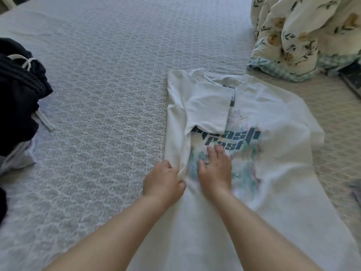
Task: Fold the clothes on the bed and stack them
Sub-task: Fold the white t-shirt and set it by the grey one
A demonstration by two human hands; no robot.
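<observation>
Head view:
Shirt (273,114): white, lying print-up on the bed (107,94), right of frame centre; its left side and sleeve are lying folded in over the chest.
Left hand (163,179): fingers curling round the folded left edge, pinching the cloth, lower centre.
Right hand (214,165): lying flat on the print, fingers straight and spread, holding nothing.
Dark clothes (17,90): sitting bunched at the left edge, white drawstring showing.
Floral quilt (304,36): lying heaped at upper right.
</observation>
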